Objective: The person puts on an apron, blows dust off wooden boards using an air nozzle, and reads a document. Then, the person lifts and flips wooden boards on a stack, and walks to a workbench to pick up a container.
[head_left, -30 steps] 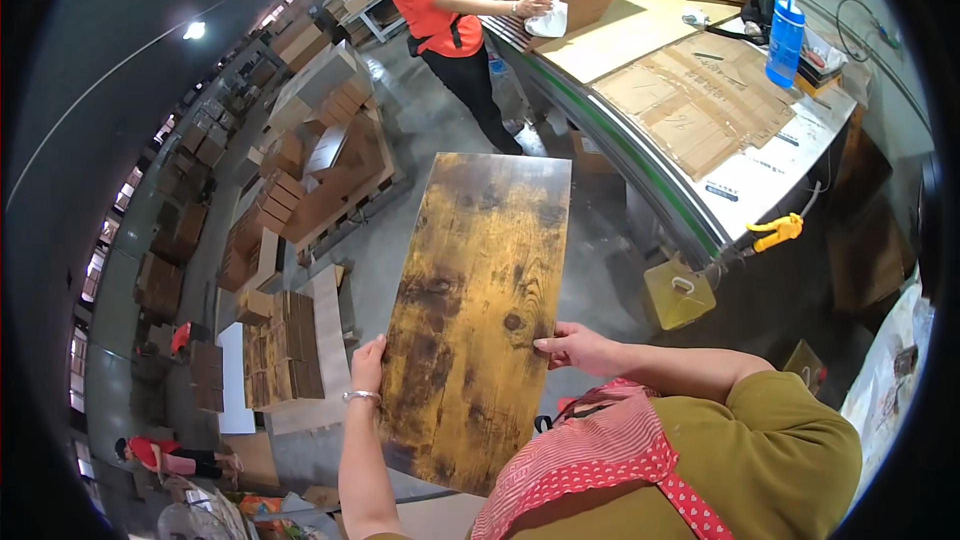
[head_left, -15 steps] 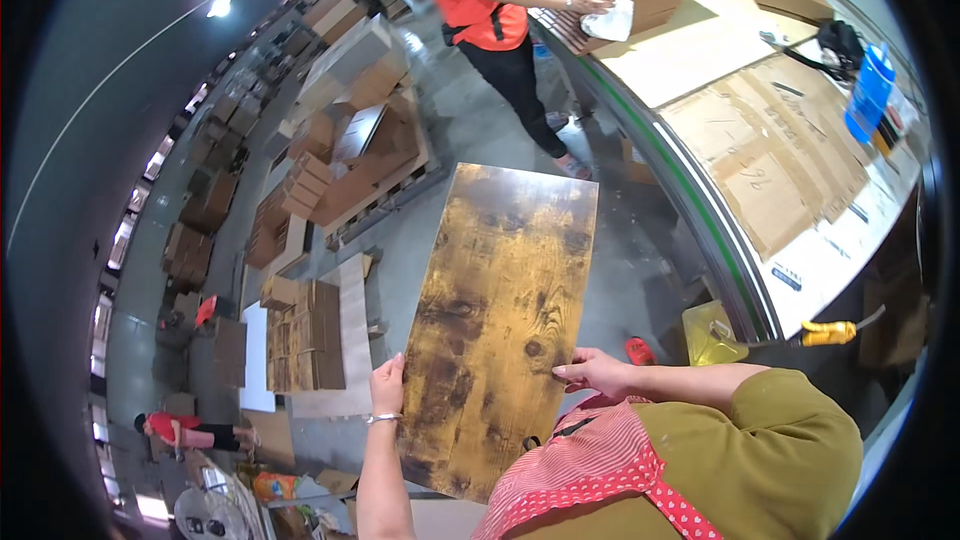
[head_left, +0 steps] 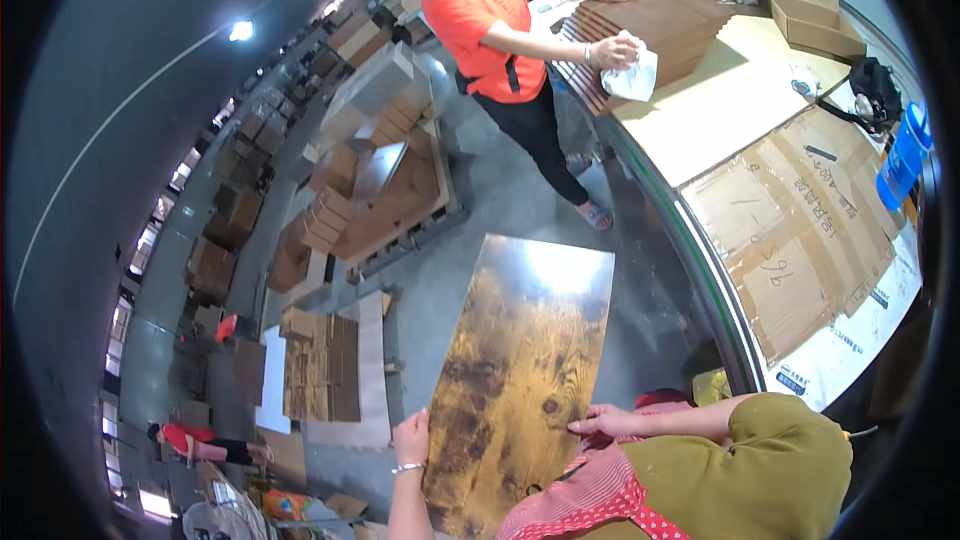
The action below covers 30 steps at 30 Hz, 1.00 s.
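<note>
A rectangular wood-grain board (head_left: pixel 520 370), brown and dark-patched with a glossy top, is held out in front of my body. My left hand (head_left: pixel 411 437), with a bracelet at the wrist, is closed on its left edge. On the right edge, my right hand (head_left: pixel 598 421) pinches the board with the thumb on its upper face. The fingers beneath the board are hidden. The board's near end reaches down beside my red patterned apron (head_left: pixel 590 500). Light glares off its far end.
A long workbench (head_left: pixel 690 290) runs along the right, bearing flattened cardboard (head_left: pixel 800 240), a blue bottle (head_left: pixel 904 155) and stacked brown panels (head_left: pixel 650 25). Beside it, a person in an orange shirt (head_left: pixel 490 20) holds a white cloth (head_left: pixel 632 75). Pallets of boards (head_left: pixel 325 360) and boxes stand left.
The board and both my hands sit lower in view, as the whole scene has shifted downward. Glare has grown on the board's far end. My grip is unchanged.
</note>
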{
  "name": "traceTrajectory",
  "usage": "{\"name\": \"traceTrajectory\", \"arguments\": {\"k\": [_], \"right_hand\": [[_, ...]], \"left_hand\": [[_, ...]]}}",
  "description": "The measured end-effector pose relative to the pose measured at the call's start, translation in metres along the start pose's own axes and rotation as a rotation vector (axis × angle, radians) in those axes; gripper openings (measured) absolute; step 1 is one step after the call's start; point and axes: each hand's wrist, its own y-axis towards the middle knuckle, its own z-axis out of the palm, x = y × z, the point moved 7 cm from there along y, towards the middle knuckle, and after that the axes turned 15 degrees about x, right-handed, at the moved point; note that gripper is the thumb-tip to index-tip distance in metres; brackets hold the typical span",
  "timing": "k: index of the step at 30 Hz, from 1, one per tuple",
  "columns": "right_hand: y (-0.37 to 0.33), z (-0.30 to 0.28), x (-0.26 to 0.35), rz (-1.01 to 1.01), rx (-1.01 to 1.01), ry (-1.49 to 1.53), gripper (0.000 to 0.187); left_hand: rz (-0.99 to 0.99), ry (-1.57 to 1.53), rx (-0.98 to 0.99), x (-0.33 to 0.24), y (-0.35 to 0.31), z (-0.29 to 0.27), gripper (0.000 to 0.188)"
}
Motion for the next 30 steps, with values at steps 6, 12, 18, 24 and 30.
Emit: {"name": "traceTrajectory", "arguments": {"k": [6,12,18,24,30], "right_hand": [[-0.015,-0.006,0.019,0.068,-0.062,-0.02,0.032],[-0.003,-0.023,0.021,0.024,-0.112,-0.011,0.032],[0.005,-0.034,0.015,0.063,-0.101,-0.046,0.034],[0.002,-0.029,0.007,0.041,-0.058,0.097,0.033],[-0.01,-0.02,0.029,0.071,-0.086,0.08,0.032]], "left_hand": [[-0.018,0.019,0.044,-0.011,0.025,0.013,0.041],[-0.103,0.092,0.097,-0.023,0.042,0.016,0.042],[-0.14,0.169,0.081,-0.018,0.046,0.024,0.042],[-0.195,0.203,0.116,-0.016,0.038,0.03,0.041],[-0.219,0.108,0.046,-0.013,0.026,0.023,0.043]]}}
